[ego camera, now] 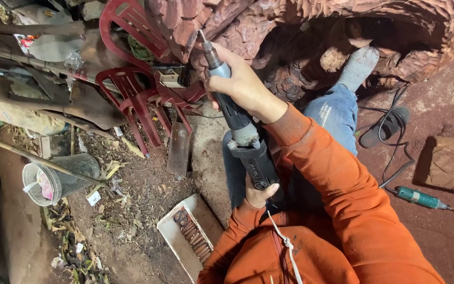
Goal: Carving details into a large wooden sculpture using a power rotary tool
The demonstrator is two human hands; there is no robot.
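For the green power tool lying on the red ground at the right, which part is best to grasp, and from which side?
Grasp the green power tool around its thick green barrel, coming from above. It lies flat on the red ground, so the barrel's top and sides look open. Its thin metal tip points right, and the black cable leaves the left end, so both ends seem poorer places to hold.

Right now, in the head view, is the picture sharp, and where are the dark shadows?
Head view: the die grinder and both hands, right hand and left hand, look sharp; the hollow under the carved wood is deep in shadow; edges bend slightly, wide-lens distortion; no strong glare.
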